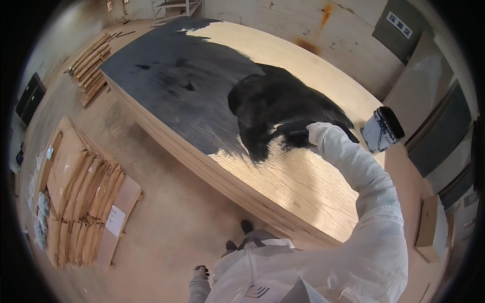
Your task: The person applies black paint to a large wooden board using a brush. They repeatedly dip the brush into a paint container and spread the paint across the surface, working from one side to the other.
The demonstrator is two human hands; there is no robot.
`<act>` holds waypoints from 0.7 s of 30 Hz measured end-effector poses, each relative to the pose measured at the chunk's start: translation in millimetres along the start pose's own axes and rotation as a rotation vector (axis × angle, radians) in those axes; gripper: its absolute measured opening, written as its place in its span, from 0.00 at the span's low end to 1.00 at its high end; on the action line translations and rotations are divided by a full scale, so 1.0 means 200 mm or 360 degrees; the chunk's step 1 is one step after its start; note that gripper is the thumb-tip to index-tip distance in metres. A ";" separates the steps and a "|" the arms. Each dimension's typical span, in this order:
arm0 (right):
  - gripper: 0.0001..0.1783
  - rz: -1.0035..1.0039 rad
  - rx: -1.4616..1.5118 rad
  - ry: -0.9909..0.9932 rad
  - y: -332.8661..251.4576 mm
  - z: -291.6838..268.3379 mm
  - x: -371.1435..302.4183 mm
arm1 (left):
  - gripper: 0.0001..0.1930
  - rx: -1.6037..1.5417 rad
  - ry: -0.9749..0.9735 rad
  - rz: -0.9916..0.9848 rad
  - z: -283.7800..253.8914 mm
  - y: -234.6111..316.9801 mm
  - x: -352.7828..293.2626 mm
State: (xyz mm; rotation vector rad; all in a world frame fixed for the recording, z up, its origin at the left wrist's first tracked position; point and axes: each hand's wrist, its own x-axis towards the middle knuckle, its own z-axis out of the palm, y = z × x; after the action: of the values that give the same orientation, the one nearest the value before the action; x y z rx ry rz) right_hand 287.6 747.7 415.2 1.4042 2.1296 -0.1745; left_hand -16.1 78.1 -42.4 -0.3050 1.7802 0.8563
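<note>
We recorded the wooden panel [298, 177] atop its stack [217, 172], partly coated black. Our right hand [318, 132] gripped a dark applicator [295, 127] against the coating [288, 98]. A smeared bucket [375, 134] stood at the panel's right end. Our left hand [201, 272] hung low; its grip we could not tell.

A white sign [399, 24] with big dark writing is on a dark grey board [393, 43]. A white paper [115, 220] on the brown stack [81, 204] has writing too small to read.
</note>
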 end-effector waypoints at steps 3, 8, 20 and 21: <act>0.28 -0.0078 -0.0036 0.0323 -0.14 0.07 0.04 | 0.09 -0.0041 0.0035 -0.0048 0.04 -0.01 -0.03; 0.30 -0.0293 -0.0109 0.0187 -0.20 0.06 -0.13 | 0.07 -0.0077 0.0159 -0.0052 -0.02 -0.09 -0.08; 0.30 -0.0248 -0.0292 0.0150 -0.13 0.03 -0.28 | 0.08 -0.0075 0.0172 0.0053 -0.01 -0.01 -0.01; 0.30 -0.0240 -0.0320 0.0189 -0.11 0.06 -0.22 | 0.09 -0.0041 0.0129 0.0044 0.01 0.01 -0.01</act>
State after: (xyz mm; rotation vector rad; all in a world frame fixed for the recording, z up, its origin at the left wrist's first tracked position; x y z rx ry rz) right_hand 285.1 697.3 423.2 1.1649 2.2799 0.0660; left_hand -13.8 80.0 -39.7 -0.3367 1.8530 0.8984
